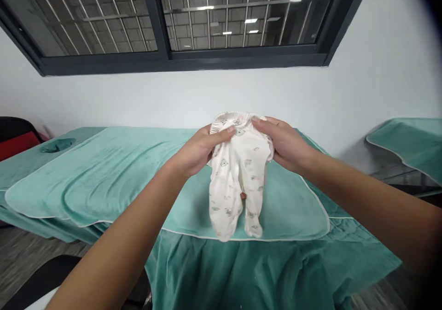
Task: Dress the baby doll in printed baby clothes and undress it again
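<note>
A pair of white footed baby pants (253, 162) with small printed figures hangs upright between my hands, its two legs pointing down. My left hand (203, 149) grips the gathered top at its left side, thumb laid across the front. On the opposite side, my right hand (281, 142) pinches the top with the thumb in front. Fingers behind the cloth are hidden on both hands. A small brown spot (243, 195) shows between the legs. Behind and below the garment lies a green cover (290, 208) with pale edging.
The green-covered bed (113, 162) runs along a white wall (138, 98) under a dark-framed barred window (241, 56). Its face hole (58, 145) is at the far left. Another green-covered surface (410, 139) stands right. A black chair (44, 277) is at lower left.
</note>
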A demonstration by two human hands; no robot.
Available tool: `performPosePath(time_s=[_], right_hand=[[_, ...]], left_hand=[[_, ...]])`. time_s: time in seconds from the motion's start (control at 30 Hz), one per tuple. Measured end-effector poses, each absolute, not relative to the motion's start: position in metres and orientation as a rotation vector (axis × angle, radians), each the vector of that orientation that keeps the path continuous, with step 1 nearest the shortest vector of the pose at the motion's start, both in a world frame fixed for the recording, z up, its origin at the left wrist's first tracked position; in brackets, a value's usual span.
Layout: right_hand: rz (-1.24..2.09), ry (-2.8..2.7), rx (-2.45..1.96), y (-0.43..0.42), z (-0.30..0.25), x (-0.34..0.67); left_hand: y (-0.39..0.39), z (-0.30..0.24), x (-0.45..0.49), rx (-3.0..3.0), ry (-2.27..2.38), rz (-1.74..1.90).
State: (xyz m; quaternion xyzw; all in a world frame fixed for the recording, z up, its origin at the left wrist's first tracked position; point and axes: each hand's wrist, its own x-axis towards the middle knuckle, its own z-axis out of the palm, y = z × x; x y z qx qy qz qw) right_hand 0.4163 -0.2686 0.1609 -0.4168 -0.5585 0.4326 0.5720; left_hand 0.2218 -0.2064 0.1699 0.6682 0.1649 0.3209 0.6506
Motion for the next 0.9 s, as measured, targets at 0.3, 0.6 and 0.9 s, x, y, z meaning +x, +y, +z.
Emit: performPosePath(time_s=[0.3,0.6,0.9], right_hand=[[1.134,-1.402,-0.986,-0.264,0.149,0.417],[1.293,-1.436,-0.993,-0.259,0.145,0.428],[1.309,-1.359,-1.046,-0.254,0.130,0.424]], left_hand=[[-0.200,0.147,0.227,1.479,0.488,0.662],[-0.201,0.142,0.227,1.465,0.358,0.623],[-0.200,0.115,0.238,1.218,0.374,0.603]])
